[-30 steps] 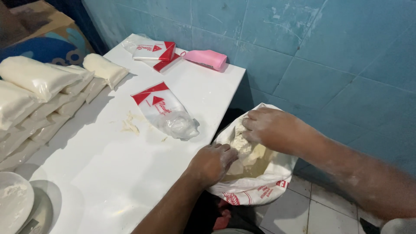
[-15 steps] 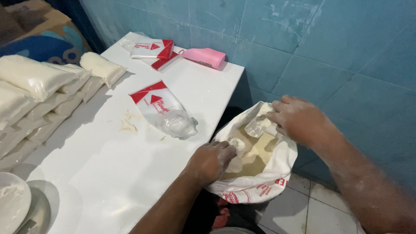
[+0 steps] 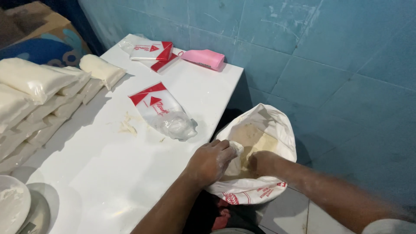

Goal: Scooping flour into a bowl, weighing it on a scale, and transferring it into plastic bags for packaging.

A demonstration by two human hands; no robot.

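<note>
Two hands work at the white sack (image 3: 260, 190) of flour hanging off the counter (image 3: 108, 182) edge — our left hand (image 3: 212, 160) pinches its rim, our right hand (image 3: 260, 162) is buried inside, grip unseen. A slipped rim would likely spill flour — floor below.

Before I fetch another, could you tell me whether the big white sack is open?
Open: the white sack has its mouth spread wide, pale flour showing inside.

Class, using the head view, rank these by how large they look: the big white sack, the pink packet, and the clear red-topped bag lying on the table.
1. big white sack, though it lies nearest the camera
2. clear red-topped bag
3. pink packet, though it lies farthest away, so its rank is unsure
</note>
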